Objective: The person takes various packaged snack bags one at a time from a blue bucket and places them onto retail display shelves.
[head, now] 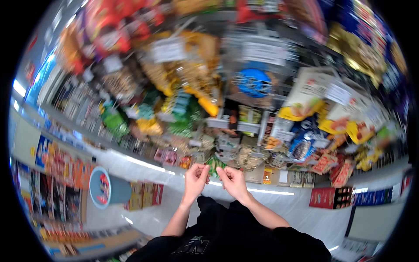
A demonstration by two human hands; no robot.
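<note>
Between my two hands is a small green snack packet (215, 164), pinched near its edges. My left hand (197, 180) has its thumb and curled fingers closed at the packet's left side. On the right side, my right hand (233, 182) grips it with thumb and bent fingers. Both hands are low in front of my dark shirt, by the shelf's lower edge. Just beyond them lie clear bags of pale dried food (250, 158) and pink packets (165, 156). The view is blurred, so the packet's contents cannot be told.
Hanging snack bags (304, 91) and price tags (264, 50) fill the display rack ahead. A light-blue bucket (119, 191) holding red packets stands on the floor at left, beside yellow and red boxes (144, 196). A dark red carton (322, 197) is at right; more shelves line the left.
</note>
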